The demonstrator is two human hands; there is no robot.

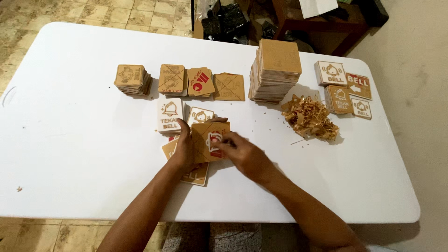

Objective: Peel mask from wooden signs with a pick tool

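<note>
Left hand point(183, 148) clasped around the left edge of a square wooden plaque point(208, 141), thumb hooked over its top corner. Right hand point(243, 154) beside it, fingertips pinched on the red-and-white peel-off film at the plaque's face. Plaque tilted slightly above the white desk point(79, 140), over a few more flat plaques point(195, 175) lying beneath. Just beyond, a small stack with white film and a bell picture point(170, 115). Further back, a row of low stacks of bare brown squares point(132, 78), thin and smooth with engraved lines. Centre rear, a tall stack point(275, 70). To its right, a loose heap of curly tan shavings and film scraps point(311, 117), then finished white-and-brown bell signs point(343, 86).
</note>
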